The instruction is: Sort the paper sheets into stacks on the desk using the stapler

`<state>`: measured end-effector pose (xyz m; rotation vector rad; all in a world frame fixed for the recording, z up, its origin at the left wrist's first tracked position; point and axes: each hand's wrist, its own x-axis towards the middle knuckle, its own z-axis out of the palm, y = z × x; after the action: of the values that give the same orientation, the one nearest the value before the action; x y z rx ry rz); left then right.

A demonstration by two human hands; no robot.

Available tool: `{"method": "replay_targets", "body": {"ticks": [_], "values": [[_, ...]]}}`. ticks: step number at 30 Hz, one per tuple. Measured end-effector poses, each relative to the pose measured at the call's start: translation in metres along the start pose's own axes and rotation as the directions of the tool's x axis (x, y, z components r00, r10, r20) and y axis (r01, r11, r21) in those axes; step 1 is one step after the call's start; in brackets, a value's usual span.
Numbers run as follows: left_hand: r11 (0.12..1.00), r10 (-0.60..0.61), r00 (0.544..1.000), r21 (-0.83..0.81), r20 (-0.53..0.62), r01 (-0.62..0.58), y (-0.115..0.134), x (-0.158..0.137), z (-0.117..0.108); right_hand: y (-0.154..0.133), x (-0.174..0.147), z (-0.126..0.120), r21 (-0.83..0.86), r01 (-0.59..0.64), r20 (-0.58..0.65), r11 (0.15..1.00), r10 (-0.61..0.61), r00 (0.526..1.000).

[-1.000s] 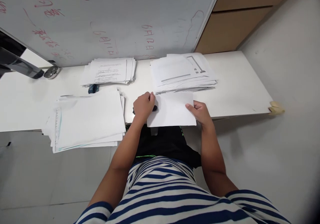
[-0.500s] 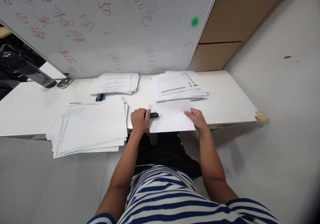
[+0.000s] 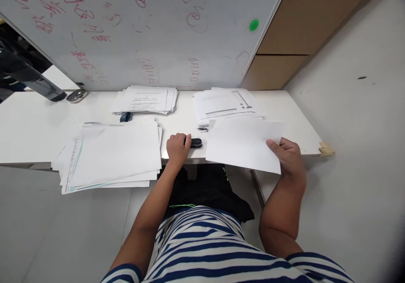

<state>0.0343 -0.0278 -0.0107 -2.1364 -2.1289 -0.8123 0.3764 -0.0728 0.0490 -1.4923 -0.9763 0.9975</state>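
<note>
My left hand (image 3: 178,149) is closed over a black stapler (image 3: 196,143) at the table's front edge, its rounded end poking out to the right of my fingers. Between thumb and fingers, my right hand (image 3: 289,156) pinches the right edge of some white paper (image 3: 242,144); whether it is one sheet or a few I cannot tell. The paper hangs tilted over the front edge, apart from the stapler. Just behind it lies a stack of printed papers (image 3: 221,104). A larger paper pile (image 3: 117,152) rests left of my left hand, overhanging the edge.
Another printed stack (image 3: 142,99) lies at the back, with a small dark blue object (image 3: 125,117) before it. A computer mouse (image 3: 76,95) and a dark bottle-like object (image 3: 34,78) are at the left. The whiteboard (image 3: 158,42) stands behind the white table (image 3: 291,125).
My right hand has drawn the paper away from the stapler, to the right. My left hand stays on the stapler. The view has shifted slightly.
</note>
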Motion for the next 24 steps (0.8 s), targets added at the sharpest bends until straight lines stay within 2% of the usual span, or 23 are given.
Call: {"method": "replay_targets", "body": {"ticks": [2, 7, 12, 18, 21, 24], "values": [[1.000, 0.006, 1.000, -0.006, -0.009, -0.006, 0.000, 0.000, 0.000, 0.005, -0.004, 0.002, 0.024, -0.034, -0.001, 0.999, 0.034, 0.999], [0.999, 0.032, 0.997, -0.004, -0.067, -0.032, -0.001, 0.000, 0.002, 0.012, -0.011, 0.014, 0.060, -0.107, 0.107, 0.992, 0.100, 0.989], [0.998, 0.066, 0.989, -0.008, -0.131, -0.067, -0.003, 0.000, 0.007, 0.009, -0.012, 0.018, 0.060, -0.108, 0.118, 0.992, 0.101, 0.988], [0.997, 0.060, 0.988, -0.035, -0.140, -0.066, -0.004, -0.001, 0.008, 0.012, -0.011, 0.027, 0.099, -0.129, 0.153, 0.987, 0.113, 0.982], [0.997, 0.057, 0.990, -0.041, -0.127, -0.062, -0.006, -0.002, 0.008, 0.011, -0.010, 0.043, 0.118, -0.120, 0.186, 0.986, 0.096, 0.978], [0.988, 0.040, 0.996, -0.143, -0.074, -0.050, -0.009, -0.002, 0.012, 0.001, -0.005, 0.074, 0.163, -0.110, 0.234, 0.981, 0.070, 0.970]]}}
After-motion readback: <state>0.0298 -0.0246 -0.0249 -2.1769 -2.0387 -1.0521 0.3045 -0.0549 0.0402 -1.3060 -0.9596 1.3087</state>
